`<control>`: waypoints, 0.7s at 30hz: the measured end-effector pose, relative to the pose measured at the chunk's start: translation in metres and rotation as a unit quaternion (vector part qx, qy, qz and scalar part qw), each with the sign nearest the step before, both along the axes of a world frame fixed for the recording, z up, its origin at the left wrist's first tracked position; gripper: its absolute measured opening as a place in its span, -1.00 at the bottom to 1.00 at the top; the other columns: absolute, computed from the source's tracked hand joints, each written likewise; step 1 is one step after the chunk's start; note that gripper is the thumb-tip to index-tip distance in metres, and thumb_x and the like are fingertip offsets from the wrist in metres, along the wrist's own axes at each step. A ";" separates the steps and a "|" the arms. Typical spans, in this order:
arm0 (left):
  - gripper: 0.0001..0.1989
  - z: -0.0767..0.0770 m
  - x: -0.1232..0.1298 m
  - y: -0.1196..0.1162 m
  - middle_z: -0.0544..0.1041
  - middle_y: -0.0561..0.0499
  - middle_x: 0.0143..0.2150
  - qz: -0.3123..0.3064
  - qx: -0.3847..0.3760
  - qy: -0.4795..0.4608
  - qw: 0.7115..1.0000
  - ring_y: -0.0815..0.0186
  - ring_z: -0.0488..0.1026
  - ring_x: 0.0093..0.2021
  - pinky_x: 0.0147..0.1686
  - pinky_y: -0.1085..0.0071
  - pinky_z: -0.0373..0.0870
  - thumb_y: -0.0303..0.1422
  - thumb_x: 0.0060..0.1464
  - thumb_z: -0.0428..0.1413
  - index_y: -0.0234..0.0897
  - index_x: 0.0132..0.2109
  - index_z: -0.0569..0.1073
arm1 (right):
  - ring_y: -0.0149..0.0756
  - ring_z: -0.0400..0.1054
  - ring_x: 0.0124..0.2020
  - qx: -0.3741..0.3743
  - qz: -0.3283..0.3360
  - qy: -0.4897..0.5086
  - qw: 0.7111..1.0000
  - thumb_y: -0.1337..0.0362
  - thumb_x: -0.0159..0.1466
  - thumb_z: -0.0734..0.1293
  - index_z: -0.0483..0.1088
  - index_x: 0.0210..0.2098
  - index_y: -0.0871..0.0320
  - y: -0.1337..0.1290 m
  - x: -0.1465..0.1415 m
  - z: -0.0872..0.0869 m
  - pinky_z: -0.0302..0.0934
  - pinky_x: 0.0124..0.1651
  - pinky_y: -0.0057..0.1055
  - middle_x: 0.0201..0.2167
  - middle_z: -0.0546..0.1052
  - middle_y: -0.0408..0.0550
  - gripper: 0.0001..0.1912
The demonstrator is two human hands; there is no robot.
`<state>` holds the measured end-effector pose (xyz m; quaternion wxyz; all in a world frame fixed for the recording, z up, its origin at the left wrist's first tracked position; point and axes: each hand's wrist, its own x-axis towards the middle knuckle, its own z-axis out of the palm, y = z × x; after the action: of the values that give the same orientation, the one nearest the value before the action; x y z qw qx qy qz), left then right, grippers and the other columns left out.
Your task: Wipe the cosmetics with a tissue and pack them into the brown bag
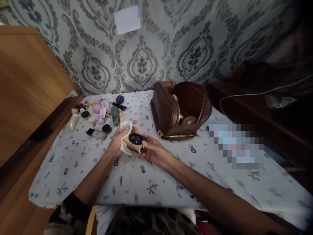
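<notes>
Clamping the case point(134, 141) between left hand point(115, 142) and right hand point(157, 152), bunching a cloth point(127, 125) at its left end, seemingly running its long axis hand to hand, hovering roughly midway between the worktop point(97, 178)'s front and back edges

A white patterned tablecloth point(132, 182) bears assorted cosmetics point(101, 116) at centre-left and an open brown bag point(165, 112) right of centre.

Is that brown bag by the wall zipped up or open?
Open. The brown bag's top gapes between parted rows of gold zipper teeth, showing its dark interior. How full it is, I cannot tell.
</notes>
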<state>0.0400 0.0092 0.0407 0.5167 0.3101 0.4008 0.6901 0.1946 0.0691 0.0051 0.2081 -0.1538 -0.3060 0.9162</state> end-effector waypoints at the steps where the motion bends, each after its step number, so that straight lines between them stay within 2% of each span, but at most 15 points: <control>1: -0.57 0.000 0.000 0.001 0.54 0.03 -0.38 0.022 -0.004 0.002 1.000 0.36 0.49 -0.40 -0.36 0.47 0.42 -0.21 -0.03 0.29 -0.36 -0.04 0.53 | -0.41 0.43 -0.39 -0.007 -0.004 -0.005 1.000 0.24 0.01 0.58 0.43 -0.15 0.16 0.000 -0.001 -0.002 0.28 -0.37 -0.49 -0.31 0.58 -0.13 -0.55; 5: -0.60 -0.003 0.000 0.006 0.44 0.12 -0.53 0.120 -0.019 0.024 0.992 0.47 0.36 -0.54 -0.50 0.56 0.31 -0.22 -0.10 0.34 -0.37 -0.14 0.53 | -0.40 0.45 -0.37 -0.013 0.014 -0.016 1.000 0.24 0.00 0.58 0.46 -0.23 0.19 -0.002 -0.003 -0.006 0.32 -0.19 -0.44 -0.37 0.58 -0.12 -0.61; 9: -0.61 -0.006 -0.001 0.007 0.43 0.15 -0.54 0.152 -0.030 0.016 0.988 0.48 0.35 -0.56 -0.48 0.56 0.34 -0.22 -0.13 0.36 -0.33 -0.18 0.50 | -0.45 0.42 -0.41 0.017 0.015 -0.012 1.000 0.24 0.01 0.58 0.49 -0.24 0.17 -0.003 -0.002 -0.004 0.29 -0.26 -0.50 -0.40 0.56 -0.17 -0.64; 12: -0.61 -0.006 -0.006 0.007 0.48 0.10 -0.48 0.125 -0.044 0.046 0.990 0.46 0.39 -0.50 -0.45 0.55 0.36 -0.20 -0.11 0.34 -0.33 -0.17 0.51 | -0.46 0.40 -0.39 0.043 0.021 -0.018 0.999 0.20 0.03 0.57 0.51 -0.22 0.14 -0.003 -0.002 -0.003 0.27 -0.28 -0.51 -0.36 0.56 -0.17 -0.66; 16: -0.63 -0.004 -0.015 0.005 0.59 -0.05 -0.31 0.046 -0.073 0.167 0.982 0.31 0.51 -0.27 -0.28 0.47 0.42 -0.14 0.00 0.24 -0.35 -0.15 0.55 | -0.43 0.40 -0.33 0.102 0.039 -0.017 0.994 0.13 0.07 0.54 0.51 -0.12 0.13 -0.002 -0.001 -0.004 0.25 -0.28 -0.50 -0.24 0.57 -0.10 -0.59; 19: -0.66 -0.002 -0.020 0.003 0.62 -0.09 -0.19 0.003 -0.076 0.291 0.954 0.23 0.53 -0.16 -0.16 0.40 0.41 -0.17 0.14 0.10 -0.32 -0.07 0.53 | -0.45 0.37 -0.37 0.130 0.033 -0.029 0.991 0.13 0.09 0.53 0.50 -0.12 0.13 -0.003 -0.001 -0.006 0.19 -0.38 -0.54 -0.26 0.56 -0.12 -0.61; 21: -0.68 -0.003 -0.019 0.001 0.61 -0.09 -0.12 -0.012 -0.063 0.396 0.916 0.20 0.53 -0.09 -0.05 0.34 0.38 -0.25 0.18 0.03 -0.30 -0.02 0.51 | -0.46 0.35 -0.40 0.147 0.025 -0.039 0.988 0.14 0.09 0.53 0.48 -0.12 0.12 -0.004 -0.001 -0.007 0.14 -0.45 -0.56 -0.29 0.54 -0.14 -0.60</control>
<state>0.0208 0.0101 0.0379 0.3422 0.5293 0.6117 0.4782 0.1936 0.0646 -0.0018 0.1932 -0.1498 -0.4489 0.8595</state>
